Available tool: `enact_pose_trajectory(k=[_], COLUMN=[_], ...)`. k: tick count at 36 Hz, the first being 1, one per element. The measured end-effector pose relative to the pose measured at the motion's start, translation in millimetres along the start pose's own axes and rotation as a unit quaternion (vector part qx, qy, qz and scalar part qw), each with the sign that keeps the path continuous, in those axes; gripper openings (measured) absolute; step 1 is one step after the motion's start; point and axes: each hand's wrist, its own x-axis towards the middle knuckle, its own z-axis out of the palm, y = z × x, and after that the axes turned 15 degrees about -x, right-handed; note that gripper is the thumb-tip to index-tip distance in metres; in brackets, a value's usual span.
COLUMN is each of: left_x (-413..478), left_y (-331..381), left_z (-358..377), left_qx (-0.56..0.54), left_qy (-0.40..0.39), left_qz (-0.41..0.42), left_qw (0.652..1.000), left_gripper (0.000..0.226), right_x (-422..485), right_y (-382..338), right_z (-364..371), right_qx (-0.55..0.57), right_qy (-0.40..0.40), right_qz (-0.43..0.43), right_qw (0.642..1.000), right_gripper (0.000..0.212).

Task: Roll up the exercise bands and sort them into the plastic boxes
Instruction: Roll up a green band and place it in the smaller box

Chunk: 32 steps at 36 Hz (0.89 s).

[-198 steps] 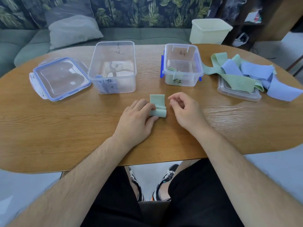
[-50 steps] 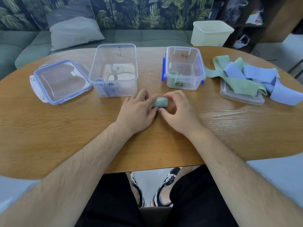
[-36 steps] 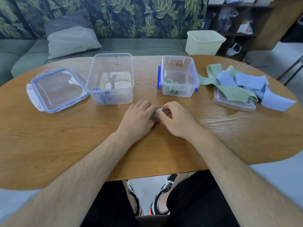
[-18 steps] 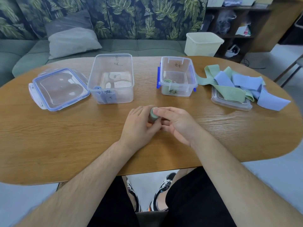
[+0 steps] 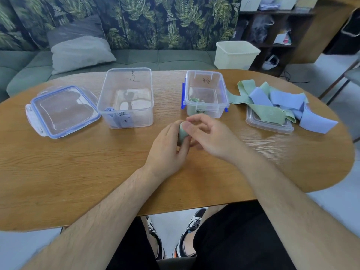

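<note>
Roll point(image 5: 182, 133) now upright over wooden table point(image 5: 78, 172), sofa point(image 5: 155, 59) behind

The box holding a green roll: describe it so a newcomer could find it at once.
On the oval wooden table, two open clear boxes stand along the far side. It is the smaller box, right of centre, between the taller box and the pile of loose bands. Only it has blue latches and a green roll inside.

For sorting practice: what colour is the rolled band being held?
The rolled band is pale green; head view.
</note>
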Motion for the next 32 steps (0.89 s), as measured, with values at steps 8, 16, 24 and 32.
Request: enact_pose_trajectory(k=[8, 16, 24, 32], left_x=[26, 66, 97, 104], left_y=[9, 9, -4, -19], left_z=[13, 26, 45, 58], left_qx=[-0.035, -0.041, 0.075, 0.15], left_qy=[-0.019, 0.007, -0.027, -0.074], left_qz=[-0.003, -0.061, -0.024, -0.049], left_qw=[0.999, 0.997, 0.997, 0.985], left_gripper=[0.035, 0.053, 0.048, 0.034], right_x=[5, 31, 90, 119], right_y=[-12, -28, -21, 2], right_z=[-39, -92, -134, -127], right_qx=[-0.182, -0.271, -0.415, -0.466], right_qy=[0.071, 0.147, 0.129, 0.049], right_qz=[-0.099, -0.106, -0.049, -0.01], right_qw=[0.976, 0.945, 0.899, 0.883], right_gripper=[0.018, 0.025, 0.035, 0.034])
